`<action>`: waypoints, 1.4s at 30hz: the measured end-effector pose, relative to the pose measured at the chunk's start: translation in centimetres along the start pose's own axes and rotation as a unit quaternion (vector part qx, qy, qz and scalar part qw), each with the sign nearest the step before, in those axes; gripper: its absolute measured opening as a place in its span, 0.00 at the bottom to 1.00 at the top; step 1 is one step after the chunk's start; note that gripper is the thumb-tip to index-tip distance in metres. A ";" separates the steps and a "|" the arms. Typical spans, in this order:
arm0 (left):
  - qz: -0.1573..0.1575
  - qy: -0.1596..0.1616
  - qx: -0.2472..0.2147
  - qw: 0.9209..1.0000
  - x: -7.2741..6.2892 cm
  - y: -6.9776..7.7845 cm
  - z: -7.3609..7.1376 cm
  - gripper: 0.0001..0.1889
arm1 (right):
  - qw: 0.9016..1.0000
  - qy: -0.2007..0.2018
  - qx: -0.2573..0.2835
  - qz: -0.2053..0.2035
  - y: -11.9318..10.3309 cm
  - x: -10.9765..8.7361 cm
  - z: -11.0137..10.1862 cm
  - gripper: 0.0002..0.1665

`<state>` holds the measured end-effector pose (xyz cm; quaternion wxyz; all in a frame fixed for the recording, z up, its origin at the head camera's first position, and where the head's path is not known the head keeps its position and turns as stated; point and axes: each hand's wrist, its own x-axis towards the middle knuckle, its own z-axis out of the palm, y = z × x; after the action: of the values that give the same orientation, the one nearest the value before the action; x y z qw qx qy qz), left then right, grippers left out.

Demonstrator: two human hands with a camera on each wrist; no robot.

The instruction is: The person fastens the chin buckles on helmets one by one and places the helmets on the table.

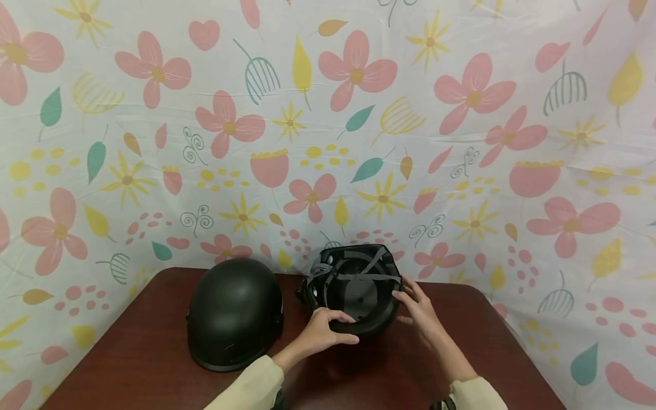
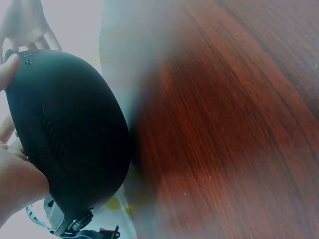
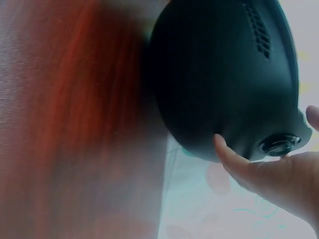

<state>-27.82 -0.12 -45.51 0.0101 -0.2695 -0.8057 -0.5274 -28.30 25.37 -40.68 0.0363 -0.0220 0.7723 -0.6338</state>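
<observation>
A black helmet [image 1: 361, 293] lies upturned near the table's far edge, its padded inside and grey straps showing in the head view. My left hand [image 1: 320, 333] grips its near rim, fingers over the inside and thumb on the outside. At the right side, my right hand [image 1: 424, 312] holds the helmet between thumb and fingers. The left wrist view shows the smooth shell [image 2: 79, 114] with slotted vents, close over the wood. In the right wrist view, a finger [image 3: 234, 159] lies along the shell beside a round side fitting [image 3: 280, 145].
A second black helmet [image 1: 233, 313] sits dome up on the left of the dark red wooden table [image 1: 138, 341]. Behind the table's far edge hangs a white cloth [image 1: 328, 136] printed with flowers and leaves.
</observation>
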 end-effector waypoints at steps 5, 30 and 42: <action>-0.015 -0.001 0.020 1.000 0.0 0.1 0.1 0.15 | 0.999 0.012 -0.050 0.001 -1.1 0.4 0.1 0.42; 0.010 0.070 -0.008 0.997 -0.2 -0.6 -2.1 0.12 | 0.997 0.038 -0.071 0.017 0.9 0.1 -0.9 0.37; 0.015 0.194 0.028 0.981 0.5 -1.0 -2.6 0.09 | 0.998 0.044 -0.043 0.016 1.2 0.0 -1.0 0.36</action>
<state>-29.43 -2.44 -45.04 0.1815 -0.1743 -0.7987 -0.5466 -28.36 26.62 -41.63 0.0115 0.0164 0.7999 -0.5998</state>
